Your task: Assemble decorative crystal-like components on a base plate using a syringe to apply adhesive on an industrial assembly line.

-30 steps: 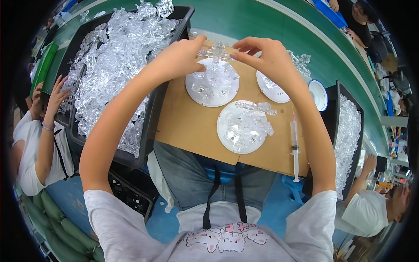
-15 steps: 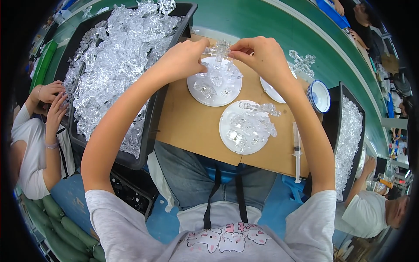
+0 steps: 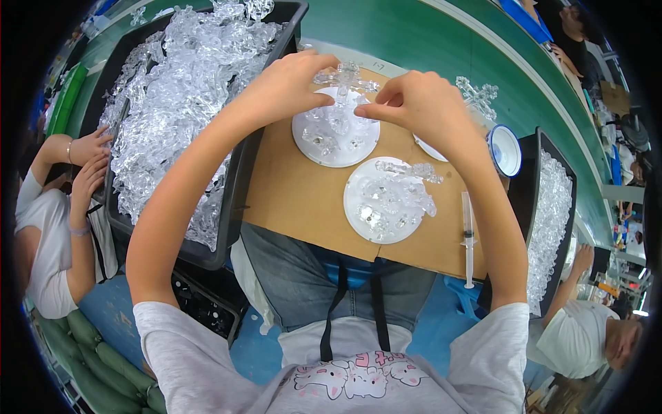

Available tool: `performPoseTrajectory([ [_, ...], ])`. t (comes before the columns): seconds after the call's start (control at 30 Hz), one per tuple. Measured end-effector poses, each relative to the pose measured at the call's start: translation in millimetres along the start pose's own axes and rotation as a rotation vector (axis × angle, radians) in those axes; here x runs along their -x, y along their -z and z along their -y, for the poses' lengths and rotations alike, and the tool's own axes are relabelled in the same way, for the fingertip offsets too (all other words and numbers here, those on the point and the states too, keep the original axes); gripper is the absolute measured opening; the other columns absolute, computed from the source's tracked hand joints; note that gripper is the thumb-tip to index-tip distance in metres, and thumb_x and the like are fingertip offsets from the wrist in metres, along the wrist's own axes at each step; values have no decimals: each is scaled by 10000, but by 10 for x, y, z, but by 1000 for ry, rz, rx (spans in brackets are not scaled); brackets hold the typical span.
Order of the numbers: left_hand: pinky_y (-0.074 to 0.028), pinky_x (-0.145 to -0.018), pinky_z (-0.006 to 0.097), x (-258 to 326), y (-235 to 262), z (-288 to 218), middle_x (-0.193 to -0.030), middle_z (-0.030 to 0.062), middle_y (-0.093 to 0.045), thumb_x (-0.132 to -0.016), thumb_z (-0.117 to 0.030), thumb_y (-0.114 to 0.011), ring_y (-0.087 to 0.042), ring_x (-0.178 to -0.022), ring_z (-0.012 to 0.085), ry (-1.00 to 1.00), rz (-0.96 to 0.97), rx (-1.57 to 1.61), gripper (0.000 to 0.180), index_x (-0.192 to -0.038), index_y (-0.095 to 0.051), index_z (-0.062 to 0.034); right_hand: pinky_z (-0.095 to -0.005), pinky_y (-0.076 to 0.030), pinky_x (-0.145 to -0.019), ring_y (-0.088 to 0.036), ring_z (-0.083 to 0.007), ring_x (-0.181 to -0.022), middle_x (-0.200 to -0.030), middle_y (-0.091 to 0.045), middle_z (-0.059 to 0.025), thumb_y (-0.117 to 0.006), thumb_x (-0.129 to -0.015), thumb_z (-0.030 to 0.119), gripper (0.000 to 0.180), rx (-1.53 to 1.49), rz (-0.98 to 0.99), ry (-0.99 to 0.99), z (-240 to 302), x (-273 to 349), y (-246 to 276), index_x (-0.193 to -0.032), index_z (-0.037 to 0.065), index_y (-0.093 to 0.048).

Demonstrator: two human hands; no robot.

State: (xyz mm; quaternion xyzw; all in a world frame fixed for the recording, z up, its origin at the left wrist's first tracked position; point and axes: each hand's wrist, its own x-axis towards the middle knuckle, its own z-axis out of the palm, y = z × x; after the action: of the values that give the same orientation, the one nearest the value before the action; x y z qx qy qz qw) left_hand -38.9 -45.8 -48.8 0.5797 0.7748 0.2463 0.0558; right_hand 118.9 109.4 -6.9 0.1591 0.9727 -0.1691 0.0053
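Observation:
A clear plastic cross (image 3: 347, 78) stands at the far edge of a round white plate (image 3: 336, 159) that carries several clear pieces. My left hand (image 3: 298, 79) is beside the cross's left arm, thumb and forefinger spread apart around it without a visible grip. To the right of the cross, my right hand (image 3: 422, 103) has its thumb out over the plate and its other fingers curled, with a gap between them. A second white plate (image 3: 355, 217), nearer to me, bears more clear pieces and a clear cross lying at its far side (image 3: 410, 170).
A black bin (image 3: 224, 238) heaped with clear plastic parts is on the left, another black bin (image 3: 545, 148) on the right. On the cardboard (image 3: 289, 214) lie a syringe (image 3: 469, 241) and a partly hidden plate. A blue-rimmed bowl (image 3: 505, 152) and another cross (image 3: 477, 98) stand at right. Co-workers sit both sides.
My right hand has let go of the cross's right side and drawn back, its thumb moving lower over the plate. My left finger and thumb have shifted slightly; the cross stays upright.

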Motion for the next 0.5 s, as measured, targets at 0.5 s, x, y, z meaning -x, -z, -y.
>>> performPoseTrajectory([
  [0.5,-471,-891,390,262,493,-269,-1096,121,-606,-743,-195,-741,-584,-1025,311,-5,-51,-13,478,-1174,-585,-63,-325,-511,-646,-654,-223,-680,-733,-685,-93,-747,-743,427,384,45,-8,24,94,-39,157,-845,58,-728],
])
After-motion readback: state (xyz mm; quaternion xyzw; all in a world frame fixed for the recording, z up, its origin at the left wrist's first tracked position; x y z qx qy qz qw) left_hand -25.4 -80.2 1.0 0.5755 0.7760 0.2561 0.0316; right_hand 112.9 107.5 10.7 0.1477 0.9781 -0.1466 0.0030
